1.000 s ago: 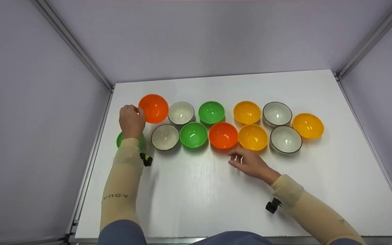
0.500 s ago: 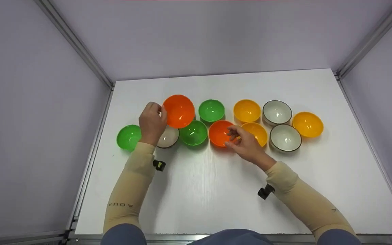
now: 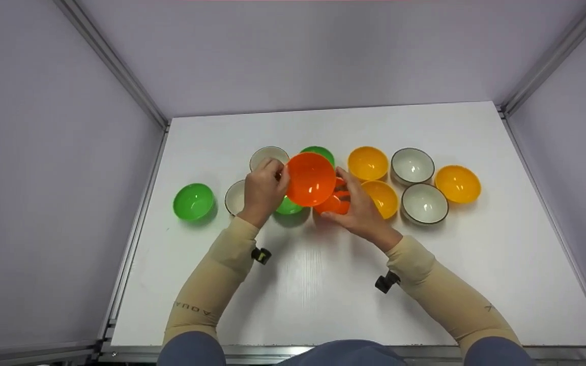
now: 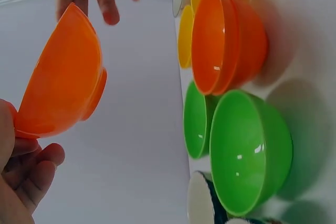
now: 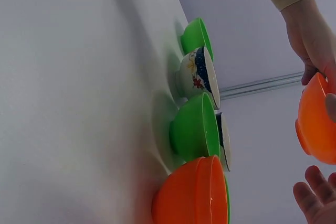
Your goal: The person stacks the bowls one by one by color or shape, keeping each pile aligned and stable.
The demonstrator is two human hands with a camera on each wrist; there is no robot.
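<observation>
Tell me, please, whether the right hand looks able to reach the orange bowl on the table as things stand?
Probably yes: the right hand already lies beside that orange bowl, and the lifted orange bowl in the left hand hangs clear above it.

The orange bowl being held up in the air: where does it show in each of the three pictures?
Head: the lifted orange bowl is centre, gripped by the left hand.
Left wrist: at left.
Right wrist: cut off at the right edge.
Shared landmark: the orange bowl on the table.
</observation>
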